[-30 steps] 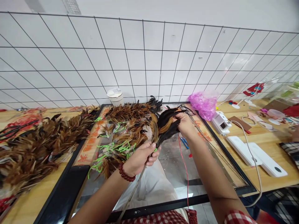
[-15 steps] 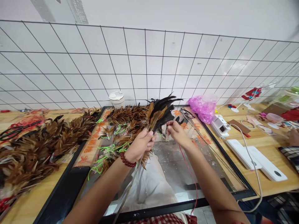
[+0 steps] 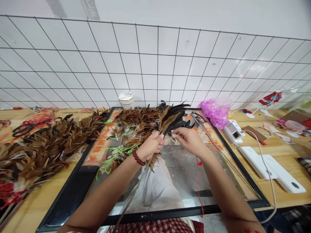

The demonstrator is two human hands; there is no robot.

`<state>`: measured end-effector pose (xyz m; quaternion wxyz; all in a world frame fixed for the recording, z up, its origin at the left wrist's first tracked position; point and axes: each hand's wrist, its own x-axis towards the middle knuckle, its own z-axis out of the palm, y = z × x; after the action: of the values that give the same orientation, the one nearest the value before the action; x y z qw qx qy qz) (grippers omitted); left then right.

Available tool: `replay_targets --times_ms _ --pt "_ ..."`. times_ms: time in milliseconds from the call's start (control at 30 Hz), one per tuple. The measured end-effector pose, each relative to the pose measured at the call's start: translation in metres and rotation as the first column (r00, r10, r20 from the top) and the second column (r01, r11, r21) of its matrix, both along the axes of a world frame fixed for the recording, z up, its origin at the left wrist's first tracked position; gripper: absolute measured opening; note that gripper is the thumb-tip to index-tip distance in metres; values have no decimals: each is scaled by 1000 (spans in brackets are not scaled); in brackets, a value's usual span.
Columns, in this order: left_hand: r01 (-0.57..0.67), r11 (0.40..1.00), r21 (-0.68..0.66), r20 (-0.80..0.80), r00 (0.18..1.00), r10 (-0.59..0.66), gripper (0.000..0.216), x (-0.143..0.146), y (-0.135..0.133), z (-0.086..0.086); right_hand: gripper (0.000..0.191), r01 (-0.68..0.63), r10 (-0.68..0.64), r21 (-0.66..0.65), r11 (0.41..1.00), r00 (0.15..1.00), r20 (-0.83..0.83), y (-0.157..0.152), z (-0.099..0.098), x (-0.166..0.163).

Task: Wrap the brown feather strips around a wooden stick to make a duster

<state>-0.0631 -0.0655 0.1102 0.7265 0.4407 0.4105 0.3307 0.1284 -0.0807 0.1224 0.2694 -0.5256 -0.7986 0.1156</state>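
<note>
My left hand [image 3: 152,145] is closed around the base of a bundle of brown and black feathers [image 3: 173,116]. A long thin rod [image 3: 136,187] runs from beneath that hand down toward my lap. To its right, my right hand [image 3: 188,139] pinches thumb and fingers together near the feather bases. A red string [image 3: 198,184] hangs from under this hand over the glass; its grip on the string is partly hidden. Small feather tufts tied with green string [image 3: 116,150] lie just left of my hands.
A black-framed glass panel [image 3: 167,212] covers the work area. A phone [image 3: 73,195] lies on its left side, beside a large feather pile [image 3: 48,149]. Behind stand a white lidded container [image 3: 126,100] and a pink plastic bag [image 3: 216,113]. White power banks [image 3: 283,174] and a cable sit right.
My right hand has moved closer to the feather bases and its fingers have come down. The feather bundle stays in my left hand. The view has shifted slightly left.
</note>
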Motion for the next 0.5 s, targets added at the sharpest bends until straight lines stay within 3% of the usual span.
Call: replay_targets --times_ms 100,233,367,500 --pt "38 999 34 -124 992 -34 32 -4 2 -11 16 -78 97 -84 993 962 256 -12 22 9" --pt "183 940 287 -327 942 -83 27 1 -6 -25 19 -198 216 -87 976 897 386 -14 52 -1" --pt "322 829 458 -430 896 -110 27 9 -28 -20 20 -346 365 -116 931 874 320 8 50 -16" --pt "327 779 535 -465 884 -52 24 3 -51 -3 15 -418 451 -357 835 893 10 32 26 -9"
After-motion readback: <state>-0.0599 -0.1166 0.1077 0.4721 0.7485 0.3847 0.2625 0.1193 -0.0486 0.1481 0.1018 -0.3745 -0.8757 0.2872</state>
